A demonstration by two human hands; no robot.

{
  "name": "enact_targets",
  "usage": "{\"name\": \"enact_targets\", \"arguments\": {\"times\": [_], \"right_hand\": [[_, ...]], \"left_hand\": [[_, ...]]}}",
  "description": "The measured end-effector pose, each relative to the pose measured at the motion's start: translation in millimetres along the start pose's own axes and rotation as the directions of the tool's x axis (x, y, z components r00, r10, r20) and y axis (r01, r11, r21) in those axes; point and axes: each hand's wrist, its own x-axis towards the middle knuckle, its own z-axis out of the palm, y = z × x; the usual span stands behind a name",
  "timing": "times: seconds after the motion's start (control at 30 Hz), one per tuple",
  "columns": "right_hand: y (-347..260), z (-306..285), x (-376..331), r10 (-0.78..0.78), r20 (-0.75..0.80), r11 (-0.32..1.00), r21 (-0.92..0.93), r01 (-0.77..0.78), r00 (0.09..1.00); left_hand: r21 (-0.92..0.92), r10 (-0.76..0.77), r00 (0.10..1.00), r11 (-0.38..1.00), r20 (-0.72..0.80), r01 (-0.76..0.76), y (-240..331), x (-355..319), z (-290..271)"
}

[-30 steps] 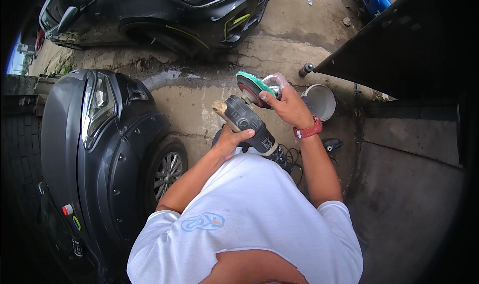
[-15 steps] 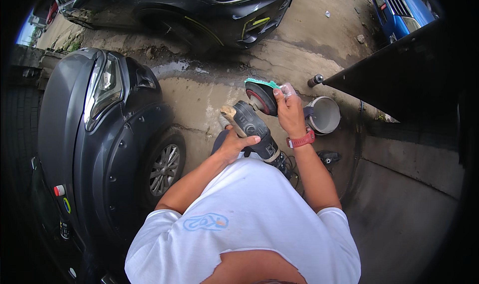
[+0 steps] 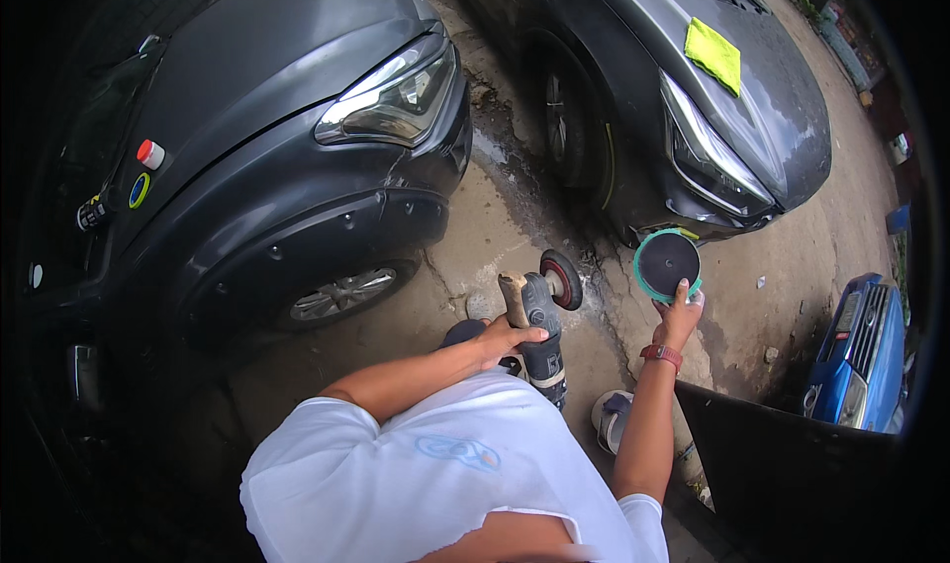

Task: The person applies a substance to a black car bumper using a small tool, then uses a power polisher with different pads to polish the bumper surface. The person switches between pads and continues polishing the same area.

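Observation:
My left hand (image 3: 503,339) grips the body of a black power polisher (image 3: 543,355) in front of my shirt. The polisher's round backing plate (image 3: 563,280), black with a red ring, is bare and tipped sideways. Out to the right, my right hand (image 3: 681,318) pinches a round polishing pad (image 3: 667,264) by its near edge. The pad shows a flat black face with a turquoise-green rim. It is held apart from the polisher, in front of the far car's bumper.
A dark grey car (image 3: 247,78) stands at left, with a red-lidded white jar (image 3: 150,153), a yellow-green ring (image 3: 140,190) and a black bottle (image 3: 94,214). A second dark car (image 3: 633,29) bears a yellow-green cloth (image 3: 713,55). At right are a bucket (image 3: 602,434), a black panel (image 3: 772,464) and a blue vehicle (image 3: 853,350).
The pad has come off the polisher's backing plate. My right hand has carried it away to the right. The view has swung, bringing both dark cars further into sight.

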Motion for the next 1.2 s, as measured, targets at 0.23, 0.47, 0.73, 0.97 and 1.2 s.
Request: {"name": "enact_targets", "arguments": {"times": [0.23, 0.47, 0.73, 0.97, 1.2], "right_hand": [[-97.0, 311.3, -42.4, -0.303, 0.617, 0.792, -0.261, 0.552, 0.726], [-165.8, 547.9, -185.2, -0.523, 0.850, 0.583, 0.296, 0.757, 0.070], [-128.2, 528.4, -167.4, -0.226, 0.952, 0.650, 0.304, 0.697, -0.205], [-102.4, 386.5, 93.3, -0.185, 0.878, 0.863, -0.071, 0.501, 0.442], [-157.3, 229.5, 386.8, -0.505, 0.068, 0.805, -0.322, 0.498, 0.860]], "left_hand": [[-0.157, 0.056, 0.989, 0.984, -0.140, -0.078, 48.6, 20.9, -72.0], [-0.141, 0.232, 0.944, 0.953, -0.236, -0.270, 109.3, 9.8, -98.8], [-0.246, 0.272, 0.849, 0.877, -0.452, -0.412, 112.2, 26.4, -117.3], [-0.299, 0.299, 0.815, 0.822, -0.496, -0.484, 107.4, 84.8, -106.5], [-0.269, 0.242, 0.775, 0.843, -0.583, -0.465, 135.0, 129.4, -40.8]]}}
